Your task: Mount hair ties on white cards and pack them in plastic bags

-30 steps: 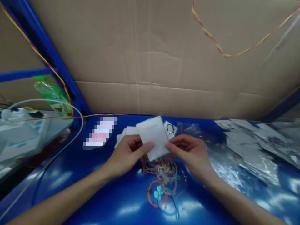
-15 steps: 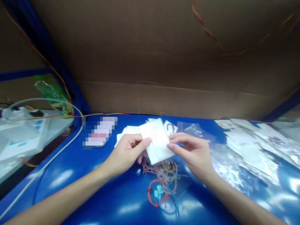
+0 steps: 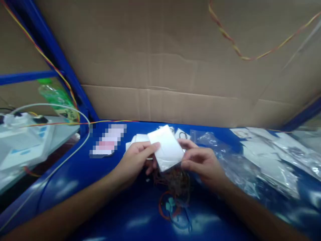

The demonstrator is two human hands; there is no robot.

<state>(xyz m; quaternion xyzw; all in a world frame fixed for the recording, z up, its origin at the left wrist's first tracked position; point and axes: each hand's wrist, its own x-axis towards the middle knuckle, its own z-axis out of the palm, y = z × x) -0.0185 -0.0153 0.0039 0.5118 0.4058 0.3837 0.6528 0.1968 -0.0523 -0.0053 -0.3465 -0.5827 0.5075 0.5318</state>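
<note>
A white card [image 3: 167,147], tilted, is held up over the blue table; its lower edge looks shiny, like clear plastic. My left hand [image 3: 136,155] grips its left side, thumb on top and fingers beneath. At the card's lower right edge, my right hand [image 3: 200,160] has thumb and fingertips pinched together on it. Below the card lies a pile of thin cord bracelets [image 3: 174,180]. Nearer to me are an orange cord loop [image 3: 162,209], a turquoise bow-like piece [image 3: 170,204] and a blue cord loop [image 3: 182,224]. More white cards [image 3: 139,138] lie behind my left hand.
Clear plastic bags [image 3: 213,142] lie right of my hands, beside a spread of bagged white cards [image 3: 263,160]. A pixelated phone-like object [image 3: 107,142] lies on the left. A white cable [image 3: 57,165] crosses the left side. A cardboard panel [image 3: 160,67] stands behind the table.
The card has turned slightly and its lower edge looks glossier now. My right hand has shifted a little left, its fingers closer around the card's edge. The picture is darker on the table.
</note>
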